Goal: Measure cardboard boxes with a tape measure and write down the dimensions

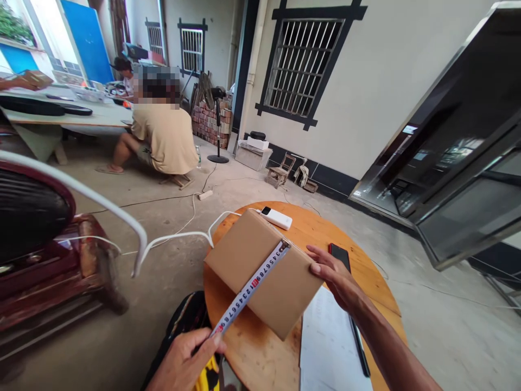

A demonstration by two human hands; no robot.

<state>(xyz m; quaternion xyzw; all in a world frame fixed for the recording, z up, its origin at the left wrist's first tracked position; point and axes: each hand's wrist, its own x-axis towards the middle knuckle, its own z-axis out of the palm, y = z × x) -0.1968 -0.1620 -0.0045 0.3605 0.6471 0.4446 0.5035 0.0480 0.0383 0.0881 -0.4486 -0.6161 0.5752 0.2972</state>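
Note:
A brown cardboard box (260, 274) lies on a round wooden table (260, 353). A tape measure blade (248, 290) stretches across the box top, its end hook at the far edge. My left hand (183, 358) is at the bottom of the view, closed around the yellow tape measure body (207, 376), thumb pressing the blade. My right hand (331, 271) rests against the box's right edge with its fingers pressed on the corner.
On the table lie a white power bank (277, 218) with a white cable, a black phone (340, 256), a sheet of paper (329, 347) and a black pen (360, 345). A person (165, 136) sits ahead with their back turned. A red cart (44, 255) stands at left.

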